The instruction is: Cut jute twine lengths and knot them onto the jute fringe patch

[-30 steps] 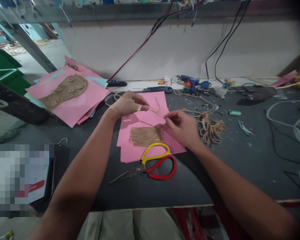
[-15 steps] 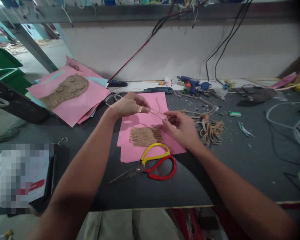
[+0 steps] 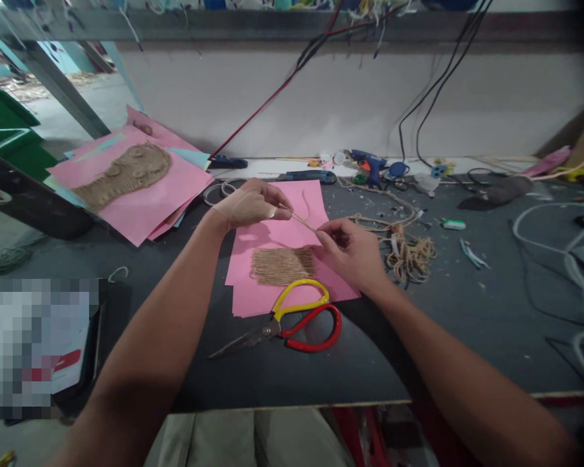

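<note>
Dark table (image 3: pixel 282 383): at frame centre, a twine patch (image 3: pixel 282 266) looks laid on pink paper (image 3: pixel 248 301); above it, a strand (image 3: pixel 304 222), not yet laid, is pinched between left hand (image 3: pixel 252 203) and right hand (image 3: pixel 354 250).

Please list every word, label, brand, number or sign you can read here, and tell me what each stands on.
No text can be read with certainty.
Pixelated item at left: masked; its red patch gives no legible word.
Small green-and-white object: any marking is too small to read.
Scissors and pink paper: no lettering shows.
</note>
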Tool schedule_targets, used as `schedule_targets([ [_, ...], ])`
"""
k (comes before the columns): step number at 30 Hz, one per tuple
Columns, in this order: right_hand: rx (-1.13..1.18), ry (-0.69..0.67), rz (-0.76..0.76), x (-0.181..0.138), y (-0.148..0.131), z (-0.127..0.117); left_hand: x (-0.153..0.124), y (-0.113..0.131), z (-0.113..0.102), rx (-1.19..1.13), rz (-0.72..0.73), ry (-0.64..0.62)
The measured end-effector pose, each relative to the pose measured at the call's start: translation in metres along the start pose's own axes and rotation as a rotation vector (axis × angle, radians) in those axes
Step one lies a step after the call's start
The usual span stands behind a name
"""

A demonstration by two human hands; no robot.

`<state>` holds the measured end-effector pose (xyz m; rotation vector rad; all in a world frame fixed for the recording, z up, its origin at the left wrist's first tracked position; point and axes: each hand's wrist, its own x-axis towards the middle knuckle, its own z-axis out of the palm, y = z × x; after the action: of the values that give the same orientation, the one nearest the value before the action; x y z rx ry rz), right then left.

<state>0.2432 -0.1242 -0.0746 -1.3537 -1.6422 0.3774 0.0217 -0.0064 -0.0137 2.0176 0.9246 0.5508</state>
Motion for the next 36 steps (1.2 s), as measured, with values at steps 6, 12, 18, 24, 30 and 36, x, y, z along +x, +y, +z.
schedule_targets([
  [6,0.044,-0.004,0.031,-0.001,0.0,0.001,0.002,-0.007,0.005,-0.136,0.029,0.084],
  [12,0.029,-0.014,0.048,-0.001,0.0,0.0,0.003,-0.007,0.007,-0.265,0.045,0.108],
  [18,0.026,-0.022,0.045,-0.002,-0.002,0.0,0.002,-0.007,0.006,-0.24,0.026,0.108],
  [24,0.108,-0.043,0.054,-0.001,-0.004,0.001,0.001,-0.005,0.006,-0.234,0.02,0.115],
  [30,0.026,-0.06,-0.039,-0.001,-0.003,-0.001,0.004,-0.012,0.008,-0.285,0.026,0.135],
  [36,-0.002,-0.032,-0.028,-0.002,-0.002,-0.001,0.004,-0.015,0.009,-0.336,0.026,0.129],
])
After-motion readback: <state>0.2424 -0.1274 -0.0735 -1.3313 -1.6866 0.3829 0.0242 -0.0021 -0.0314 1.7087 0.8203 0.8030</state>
